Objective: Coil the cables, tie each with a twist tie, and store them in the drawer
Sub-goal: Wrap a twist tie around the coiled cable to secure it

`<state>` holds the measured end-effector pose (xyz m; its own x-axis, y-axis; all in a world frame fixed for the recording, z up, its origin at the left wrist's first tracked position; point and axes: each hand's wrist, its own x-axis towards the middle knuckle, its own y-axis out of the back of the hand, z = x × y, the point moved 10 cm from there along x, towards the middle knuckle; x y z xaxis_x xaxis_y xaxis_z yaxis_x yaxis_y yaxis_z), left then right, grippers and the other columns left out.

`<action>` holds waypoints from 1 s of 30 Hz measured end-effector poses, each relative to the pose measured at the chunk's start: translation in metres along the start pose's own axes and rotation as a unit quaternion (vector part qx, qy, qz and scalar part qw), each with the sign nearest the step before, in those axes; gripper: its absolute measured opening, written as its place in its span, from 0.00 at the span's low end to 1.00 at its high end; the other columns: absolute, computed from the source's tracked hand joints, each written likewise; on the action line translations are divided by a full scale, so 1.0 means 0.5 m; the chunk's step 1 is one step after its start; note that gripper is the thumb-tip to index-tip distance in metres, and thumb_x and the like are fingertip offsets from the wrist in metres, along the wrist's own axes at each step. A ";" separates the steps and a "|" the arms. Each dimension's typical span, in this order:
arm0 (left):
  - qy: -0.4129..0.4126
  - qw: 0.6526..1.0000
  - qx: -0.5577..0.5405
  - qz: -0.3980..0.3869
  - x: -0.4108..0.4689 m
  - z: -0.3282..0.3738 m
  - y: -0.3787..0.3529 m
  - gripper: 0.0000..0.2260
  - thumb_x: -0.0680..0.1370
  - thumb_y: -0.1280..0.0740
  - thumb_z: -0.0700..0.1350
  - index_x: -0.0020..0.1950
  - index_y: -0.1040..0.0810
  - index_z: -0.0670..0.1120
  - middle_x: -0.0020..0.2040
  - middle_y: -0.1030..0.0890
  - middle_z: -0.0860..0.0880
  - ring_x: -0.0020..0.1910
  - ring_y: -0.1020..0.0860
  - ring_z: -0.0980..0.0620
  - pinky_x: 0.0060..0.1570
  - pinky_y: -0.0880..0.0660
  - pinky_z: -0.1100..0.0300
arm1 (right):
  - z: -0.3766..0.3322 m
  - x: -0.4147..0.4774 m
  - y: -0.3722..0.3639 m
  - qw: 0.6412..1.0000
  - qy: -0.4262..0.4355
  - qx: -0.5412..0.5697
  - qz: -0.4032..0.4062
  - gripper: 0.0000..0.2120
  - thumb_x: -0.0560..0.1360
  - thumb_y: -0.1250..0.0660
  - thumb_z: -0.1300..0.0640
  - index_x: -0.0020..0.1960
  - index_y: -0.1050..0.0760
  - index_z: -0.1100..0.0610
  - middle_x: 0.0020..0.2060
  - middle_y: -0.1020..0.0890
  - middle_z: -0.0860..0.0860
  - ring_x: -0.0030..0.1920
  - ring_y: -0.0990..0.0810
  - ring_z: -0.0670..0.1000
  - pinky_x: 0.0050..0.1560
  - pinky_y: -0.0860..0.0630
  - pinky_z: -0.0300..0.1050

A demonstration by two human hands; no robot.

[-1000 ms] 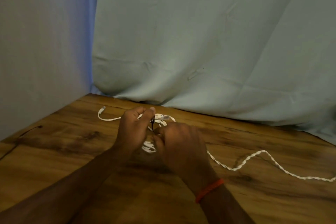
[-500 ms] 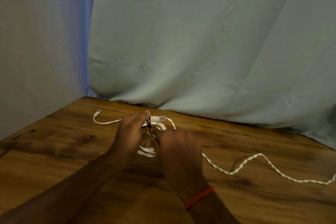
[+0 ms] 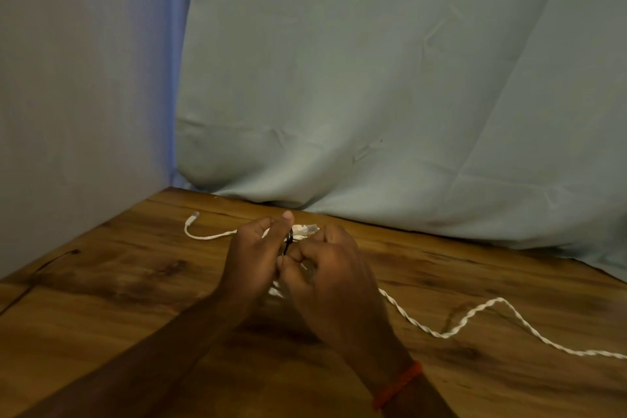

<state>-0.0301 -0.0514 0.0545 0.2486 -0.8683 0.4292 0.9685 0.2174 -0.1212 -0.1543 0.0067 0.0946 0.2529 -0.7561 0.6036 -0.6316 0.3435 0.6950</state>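
Head view: a white coiled cable [image 3: 276, 292] is gripped in the left hand [image 3: 252, 258] over the middle of the table [image 3: 135, 282], its connector [image 3: 305, 229] pointing right. A black twist tie [image 3: 289, 243], wrapped round the coil beside the connector, is pinched at its lower end by the right hand [image 3: 332, 278]. If the left grip is relaxed before the tie is twisted tight, the loops could spring apart. Compared with half a second ago, the right fingers have been raised nearer the connector. No drawer is seen.
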 end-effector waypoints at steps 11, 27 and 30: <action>-0.048 0.997 0.057 -0.011 -0.009 0.029 -0.015 0.17 0.81 0.34 0.49 0.32 0.24 0.48 0.24 0.26 0.52 0.25 0.30 0.59 0.32 0.33 0.57 | 0.075 0.007 0.019 0.893 -0.153 0.424 0.016 0.10 0.76 0.30 0.62 0.39 0.16 0.66 0.29 0.17 0.53 0.28 0.24 0.44 0.28 0.30 0.33; 0.085 0.983 -0.142 -0.077 -0.024 -0.041 -0.051 0.33 0.59 0.21 0.67 0.44 0.18 0.39 0.40 0.23 0.28 0.41 0.25 0.37 0.46 0.28 0.44 | 0.082 0.013 0.044 0.909 -0.058 0.411 0.033 0.12 0.75 0.25 0.56 0.39 0.15 0.64 0.33 0.14 0.57 0.32 0.16 0.57 0.36 0.20 0.52; 0.099 0.980 -0.151 -0.083 -0.027 -0.032 -0.052 0.28 0.67 0.23 0.59 0.50 0.19 0.34 0.48 0.20 0.26 0.47 0.19 0.31 0.51 0.23 0.39 | 0.062 0.008 0.043 0.913 -0.018 0.408 0.021 0.07 0.65 0.18 0.61 0.41 0.14 0.59 0.38 0.13 0.55 0.41 0.14 0.58 0.44 0.17 0.53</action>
<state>-0.0586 -0.0526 0.0376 0.0519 -0.9565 0.2870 0.9402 -0.0501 -0.3369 -0.1894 -0.0061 0.0997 0.2017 -0.7746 0.5995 -0.9792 -0.1458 0.1410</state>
